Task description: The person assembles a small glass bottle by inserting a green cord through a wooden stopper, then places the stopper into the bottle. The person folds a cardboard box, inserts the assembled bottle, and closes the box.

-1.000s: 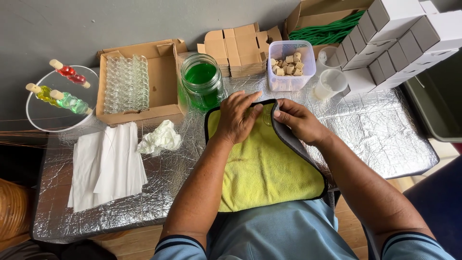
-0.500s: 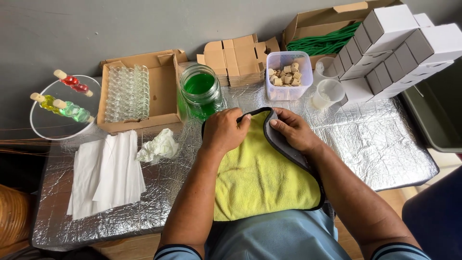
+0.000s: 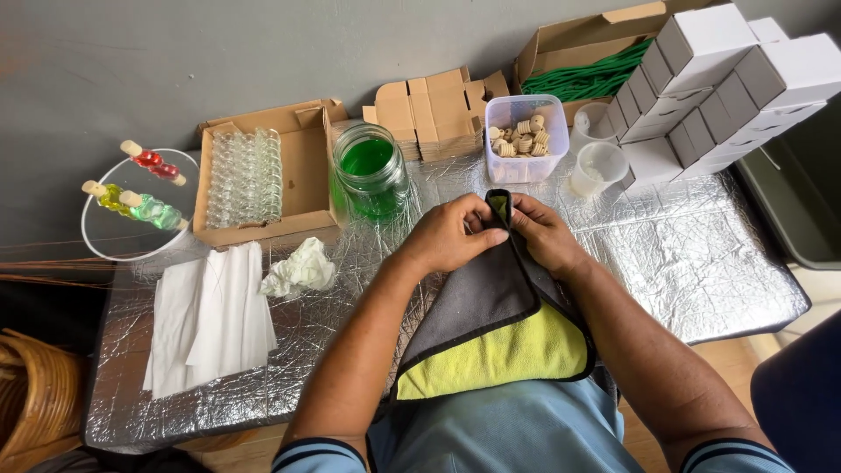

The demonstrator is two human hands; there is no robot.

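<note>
At the table's [image 3: 701, 263] left edge a white bowl [image 3: 131, 250] held small bottles [image 3: 140, 206] of red and green liquid with pale stoppers. Near the front left corner lay flat white tissues [image 3: 206, 320], and a crumpled one [image 3: 300, 270] sat just beside them. Behind these, against the back edge, an open carton [image 3: 302, 166] carried rows of empty glass bottles [image 3: 245, 175]. Next came a jar [image 3: 370, 171] of green liquid.

At the middle of the front edge my left hand [image 3: 451, 236] pinched the top fold of the cloth [image 3: 491, 324], fingers clenched on its grey side. The cloth ran from there down over the edge toward my lap, grey outside, yellow showing at the bottom. My right hand [image 3: 543, 232] gripped the same fold from the other side, the two hands almost touching.

Behind them stood a clear tub [image 3: 524, 162] of corks [image 3: 519, 138], then two plastic cups [image 3: 597, 162]. At the back right corner white boxes [image 3: 727, 79] were stacked, with green cord [image 3: 596, 77] in a carton behind.
</note>
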